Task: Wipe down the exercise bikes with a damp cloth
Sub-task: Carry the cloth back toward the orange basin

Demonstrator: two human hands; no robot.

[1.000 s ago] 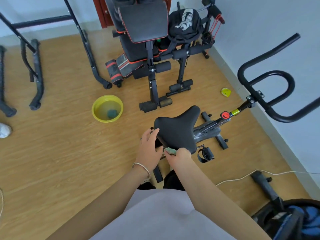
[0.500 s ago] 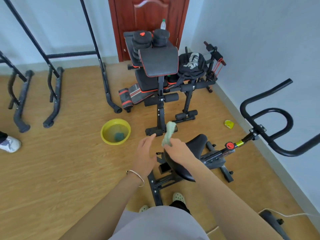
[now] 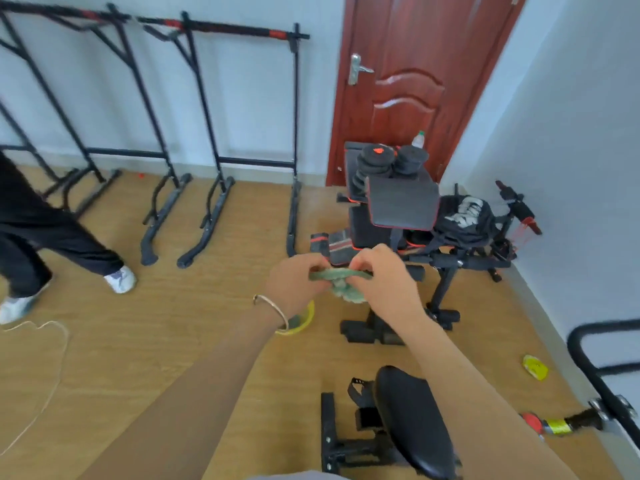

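Cloth (image 3: 337, 276) hangs bunched in the air between both hands, well above the exercise bike's saddle (image 3: 412, 420); the left hand (image 3: 294, 282) and right hand (image 3: 384, 282) each pinch an end with curled fingers, a twisted strip stretched between them and the rest crumpled below. The step looks like wringing or refolding between wiping passes, above the yellow basin (image 3: 306, 323) on the floor, half hidden behind the left wrist; the next move likely calls for a fresh face outward, then bringing it down to the saddle or across to the handlebar (image 3: 588, 355) at right.
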